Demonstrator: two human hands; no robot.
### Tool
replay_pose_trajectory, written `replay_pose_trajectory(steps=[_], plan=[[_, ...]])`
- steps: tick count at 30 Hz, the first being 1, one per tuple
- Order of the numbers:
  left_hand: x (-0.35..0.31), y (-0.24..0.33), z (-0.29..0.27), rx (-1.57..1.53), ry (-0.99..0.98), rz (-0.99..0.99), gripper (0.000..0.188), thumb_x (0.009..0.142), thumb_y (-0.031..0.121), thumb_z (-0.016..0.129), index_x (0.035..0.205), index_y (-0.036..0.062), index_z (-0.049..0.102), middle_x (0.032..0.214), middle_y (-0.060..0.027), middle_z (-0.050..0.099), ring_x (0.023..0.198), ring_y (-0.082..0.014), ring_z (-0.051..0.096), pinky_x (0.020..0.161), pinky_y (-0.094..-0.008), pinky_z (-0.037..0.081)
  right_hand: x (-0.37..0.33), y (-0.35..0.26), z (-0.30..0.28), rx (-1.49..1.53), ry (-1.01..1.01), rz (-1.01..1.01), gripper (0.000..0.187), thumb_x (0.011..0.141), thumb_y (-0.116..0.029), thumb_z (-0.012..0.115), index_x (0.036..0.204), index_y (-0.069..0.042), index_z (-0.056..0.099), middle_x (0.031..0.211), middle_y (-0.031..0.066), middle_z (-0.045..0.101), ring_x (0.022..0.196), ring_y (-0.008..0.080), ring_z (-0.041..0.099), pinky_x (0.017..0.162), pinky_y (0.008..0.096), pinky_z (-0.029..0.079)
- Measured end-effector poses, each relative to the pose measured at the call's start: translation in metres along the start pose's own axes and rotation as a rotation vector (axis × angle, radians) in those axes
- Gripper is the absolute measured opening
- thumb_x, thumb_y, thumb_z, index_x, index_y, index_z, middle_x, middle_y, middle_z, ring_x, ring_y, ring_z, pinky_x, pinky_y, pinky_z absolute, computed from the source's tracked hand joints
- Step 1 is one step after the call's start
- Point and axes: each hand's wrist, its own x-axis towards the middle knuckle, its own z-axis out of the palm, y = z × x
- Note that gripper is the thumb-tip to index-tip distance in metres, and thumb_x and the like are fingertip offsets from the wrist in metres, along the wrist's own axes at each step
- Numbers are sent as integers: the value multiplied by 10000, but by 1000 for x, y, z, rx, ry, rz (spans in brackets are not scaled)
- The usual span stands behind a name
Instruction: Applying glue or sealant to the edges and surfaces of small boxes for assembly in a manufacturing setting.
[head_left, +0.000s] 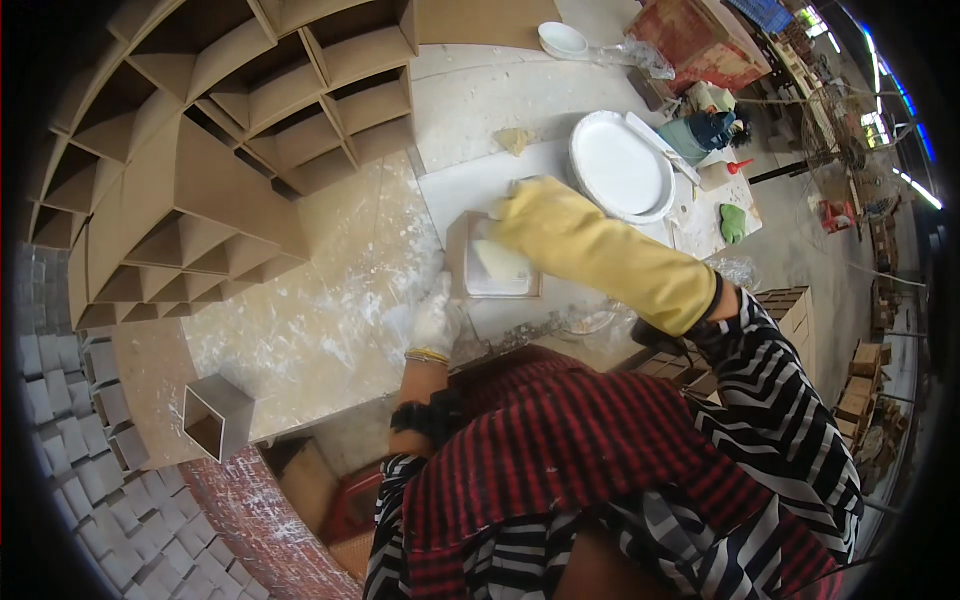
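Head view: a white-gloved left hand (435, 322), forearm stretched forward, lies just beside a small box (500, 286) on the desk (340, 275), its grip unclear. The box's white, brown-edged face points up; its long axis is hard to tell. Above its far side, the yellow-gloved right hand (520, 215) curls, reaching in from the right, its hold blurred. Beyond sits a round tub (622, 165).
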Motion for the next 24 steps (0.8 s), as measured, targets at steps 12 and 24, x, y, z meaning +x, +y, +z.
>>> replay_pose_trajectory(steps=[12, 24], plan=[[6, -17, -16, 240, 61, 79, 477, 922, 117, 548, 1359, 7, 391, 1330, -124, 446, 1097, -248, 528, 794, -392, 538, -38, 25, 37, -119, -152, 140, 212, 766, -76, 548, 928, -10, 667, 946, 190, 653, 878, 337, 645, 741, 389, 525], [22, -51, -56, 870, -21, 232, 613, 902, 327, 575, 1393, 61, 321, 1366, -140, 419, 1209, -319, 470, 932, -493, 466, -52, 2, 16, 264, -314, 128, 348, 702, -83, 612, 1048, -84, 652, 1077, 151, 617, 1041, 318, 577, 875, 394, 473]])
